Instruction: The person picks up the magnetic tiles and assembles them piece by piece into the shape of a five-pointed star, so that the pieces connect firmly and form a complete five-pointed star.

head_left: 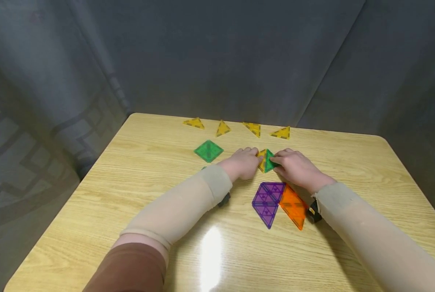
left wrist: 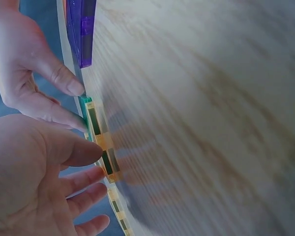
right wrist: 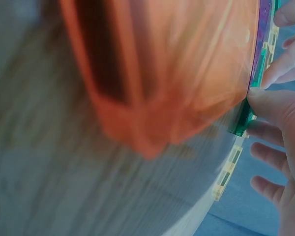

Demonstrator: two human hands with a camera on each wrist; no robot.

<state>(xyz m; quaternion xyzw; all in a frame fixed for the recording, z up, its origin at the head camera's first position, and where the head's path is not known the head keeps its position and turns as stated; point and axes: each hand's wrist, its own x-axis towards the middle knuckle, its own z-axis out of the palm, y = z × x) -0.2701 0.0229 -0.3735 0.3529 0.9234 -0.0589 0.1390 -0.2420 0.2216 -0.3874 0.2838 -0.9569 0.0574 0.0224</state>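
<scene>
My left hand (head_left: 244, 163) pinches a translucent yellow triangle tile (left wrist: 107, 156) between thumb and fingers, at the middle of the table. Meeting it edge to edge is a green triangle tile (head_left: 269, 165), which my right hand (head_left: 296, 167) pinches from the right with thumb and forefinger. The two tiles together form a diamond. Just nearer to me, a group of purple triangle tiles (head_left: 270, 198) lies joined against orange tiles (head_left: 293, 207). In the right wrist view the orange tiles (right wrist: 187, 59) loom close, partly blocking the table.
Several yellow triangle tiles (head_left: 222, 128) lie spaced along the far edge of the wooden table (head_left: 148, 162). A green diamond of tiles (head_left: 208, 151) is left of the hands. Another green piece (head_left: 204, 167) is mostly hidden by the left sleeve. Dark grey cloth (head_left: 217, 61) hangs behind.
</scene>
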